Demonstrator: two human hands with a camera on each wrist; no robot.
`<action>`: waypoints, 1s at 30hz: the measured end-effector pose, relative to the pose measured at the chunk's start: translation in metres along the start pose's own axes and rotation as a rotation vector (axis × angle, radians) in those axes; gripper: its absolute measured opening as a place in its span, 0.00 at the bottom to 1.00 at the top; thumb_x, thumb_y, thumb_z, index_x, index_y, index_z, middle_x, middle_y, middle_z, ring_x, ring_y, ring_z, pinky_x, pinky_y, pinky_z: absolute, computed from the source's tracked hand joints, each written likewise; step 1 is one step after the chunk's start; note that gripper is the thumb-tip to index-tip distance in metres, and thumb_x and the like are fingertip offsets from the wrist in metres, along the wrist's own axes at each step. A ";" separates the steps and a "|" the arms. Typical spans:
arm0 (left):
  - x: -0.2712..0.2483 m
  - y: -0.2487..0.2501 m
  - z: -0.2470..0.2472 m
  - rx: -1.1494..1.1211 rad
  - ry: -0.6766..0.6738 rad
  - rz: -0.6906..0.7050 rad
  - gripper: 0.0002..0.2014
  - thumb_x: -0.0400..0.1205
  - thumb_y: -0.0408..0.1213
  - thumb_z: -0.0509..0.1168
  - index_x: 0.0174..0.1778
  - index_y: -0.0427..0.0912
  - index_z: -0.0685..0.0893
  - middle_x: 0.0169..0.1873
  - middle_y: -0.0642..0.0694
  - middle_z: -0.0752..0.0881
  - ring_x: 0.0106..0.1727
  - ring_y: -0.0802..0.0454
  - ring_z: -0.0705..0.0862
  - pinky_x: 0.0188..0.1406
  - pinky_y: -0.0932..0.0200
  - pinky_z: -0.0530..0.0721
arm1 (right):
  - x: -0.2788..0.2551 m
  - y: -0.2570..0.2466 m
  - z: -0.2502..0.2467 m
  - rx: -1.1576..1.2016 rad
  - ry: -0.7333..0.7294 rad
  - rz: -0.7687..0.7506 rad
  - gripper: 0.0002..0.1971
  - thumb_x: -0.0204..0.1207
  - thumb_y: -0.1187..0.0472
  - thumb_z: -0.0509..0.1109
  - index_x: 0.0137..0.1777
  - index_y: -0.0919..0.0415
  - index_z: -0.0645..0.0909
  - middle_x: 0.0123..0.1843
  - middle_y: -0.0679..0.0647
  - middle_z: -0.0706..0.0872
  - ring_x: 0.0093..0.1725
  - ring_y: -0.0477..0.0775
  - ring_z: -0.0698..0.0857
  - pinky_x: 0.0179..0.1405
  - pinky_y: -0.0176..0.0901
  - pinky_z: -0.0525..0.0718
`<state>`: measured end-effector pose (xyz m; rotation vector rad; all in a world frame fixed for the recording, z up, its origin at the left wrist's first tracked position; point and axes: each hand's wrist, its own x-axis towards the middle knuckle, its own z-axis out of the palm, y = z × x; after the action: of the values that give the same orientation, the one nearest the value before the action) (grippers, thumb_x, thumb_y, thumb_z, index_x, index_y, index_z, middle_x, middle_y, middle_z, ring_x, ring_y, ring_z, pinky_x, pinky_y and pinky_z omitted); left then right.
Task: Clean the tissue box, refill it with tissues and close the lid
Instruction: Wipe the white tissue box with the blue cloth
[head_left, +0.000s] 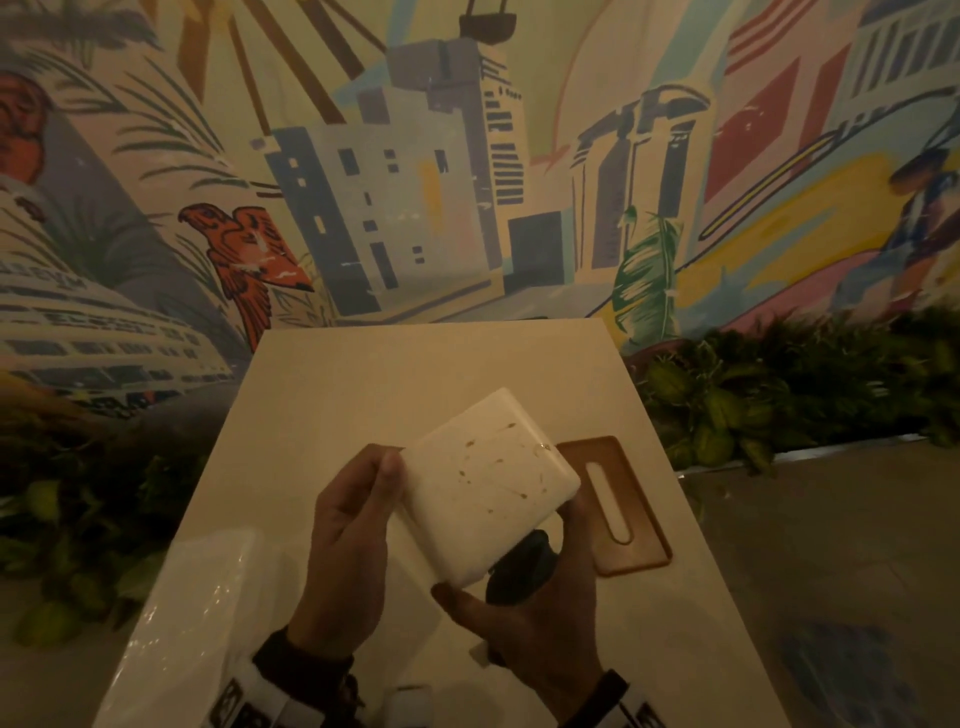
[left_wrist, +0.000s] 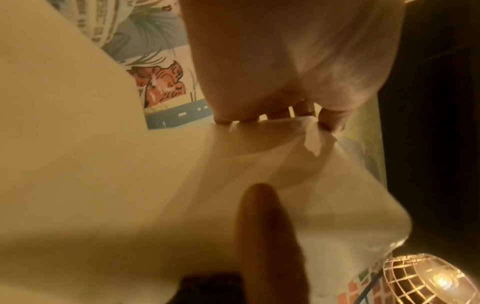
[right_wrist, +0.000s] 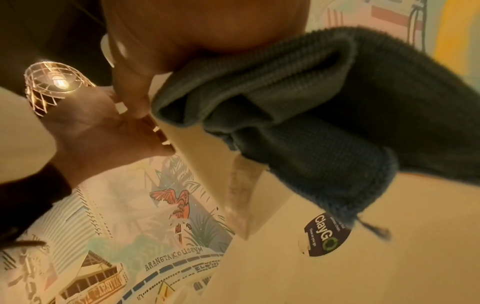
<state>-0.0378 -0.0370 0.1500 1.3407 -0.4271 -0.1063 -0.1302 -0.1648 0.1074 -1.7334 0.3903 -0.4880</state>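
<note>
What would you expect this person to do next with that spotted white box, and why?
Probably swing the dark grey cloth, bunched under the right hand, up over the white square tissue box and wipe. The left hand steadies the box, brown specks dot its upturned face, and the brown slotted lid lies off on the pale table.

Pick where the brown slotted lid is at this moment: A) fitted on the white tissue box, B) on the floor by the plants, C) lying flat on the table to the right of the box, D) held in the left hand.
C: the head view shows the brown lid lying flat on the table, right of the stained white tissue box, which both hands hold up.
</note>
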 end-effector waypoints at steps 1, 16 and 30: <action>0.001 0.000 0.001 -0.021 0.016 -0.011 0.14 0.78 0.54 0.62 0.34 0.49 0.80 0.38 0.46 0.81 0.45 0.42 0.78 0.47 0.48 0.77 | 0.001 0.001 -0.001 0.004 -0.027 0.033 0.65 0.41 0.47 0.90 0.78 0.50 0.56 0.63 0.19 0.72 0.66 0.23 0.72 0.58 0.17 0.71; -0.001 -0.009 -0.006 -0.084 0.073 -0.080 0.23 0.75 0.60 0.69 0.30 0.44 0.74 0.34 0.34 0.69 0.39 0.46 0.70 0.42 0.47 0.67 | 0.018 -0.039 -0.082 0.068 0.226 0.184 0.37 0.54 0.32 0.75 0.57 0.59 0.81 0.42 0.49 0.84 0.42 0.38 0.84 0.36 0.27 0.79; -0.005 -0.012 -0.006 -0.094 0.086 -0.153 0.10 0.83 0.39 0.63 0.35 0.47 0.83 0.33 0.44 0.81 0.36 0.49 0.80 0.39 0.52 0.80 | -0.002 -0.051 -0.002 -0.778 -0.364 -0.735 0.26 0.78 0.51 0.60 0.77 0.50 0.65 0.76 0.44 0.73 0.80 0.48 0.65 0.78 0.56 0.60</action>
<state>-0.0381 -0.0332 0.1360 1.2790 -0.2442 -0.1926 -0.1326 -0.1549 0.1574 -2.6717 -0.4073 -0.5547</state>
